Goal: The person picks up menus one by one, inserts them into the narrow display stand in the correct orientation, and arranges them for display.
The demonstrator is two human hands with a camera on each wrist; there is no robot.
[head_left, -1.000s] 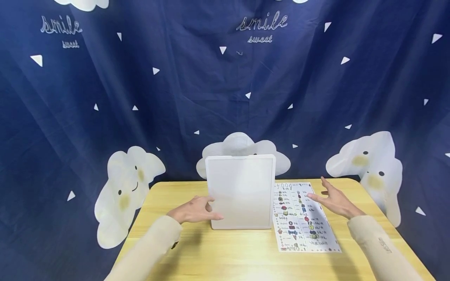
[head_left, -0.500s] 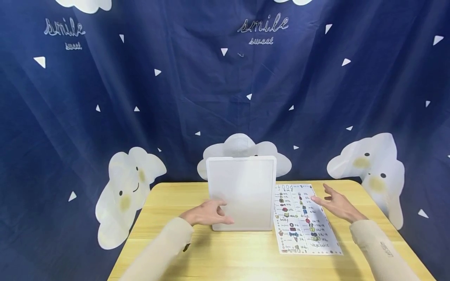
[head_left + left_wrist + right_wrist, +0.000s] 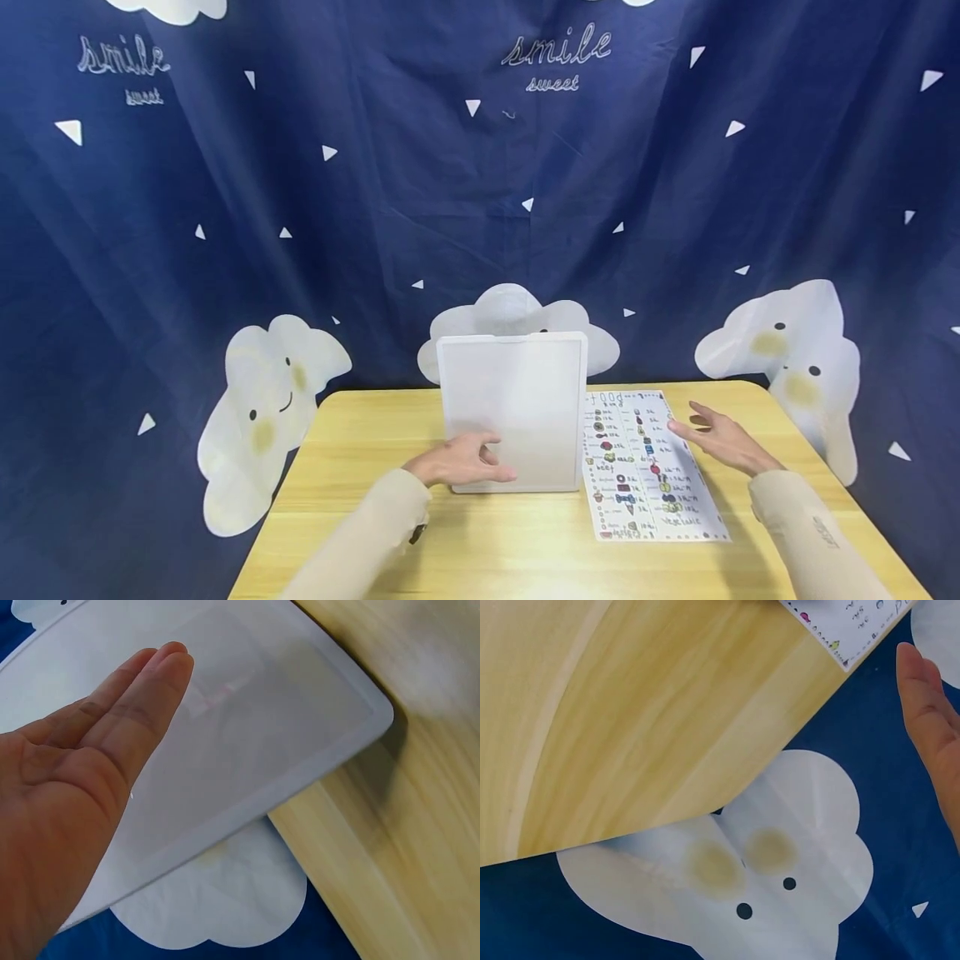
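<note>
The left hand [image 3: 465, 462], fingers straight and together, lay flat against the lower left of the white board [image 3: 512, 412]; over the preceding second it had slid from the board's left edge inward across its face, so that the fingertips now reached toward the board's lower middle; the left wrist view showed the same hand [image 3: 82, 787] held open, palm toward the board [image 3: 247, 727], with contact itself not plain from that angle. The board stood upright on its bottom edge near the middle of the desk [image 3: 360, 433], its place and tilt unchanged across the three head views; the shift of the hand therefore read as a firmer bracing of the board rather than a displacement of it.

The right hand [image 3: 716, 442] hovered, fingers spread and relaxed, holding nothing, above the right margin of the printed food chart [image 3: 648, 467]; it had drawn slightly lower and nearer to the sheet than before, yet whether it touched the paper could not be told. The chart lay flat on the desk just right of the board, unmoved; the right wrist view showed only the hand's edge [image 3: 930, 727], a corner of the chart [image 3: 847, 622] and the blue cloud curtain [image 3: 480, 208] behind the desk.
</note>
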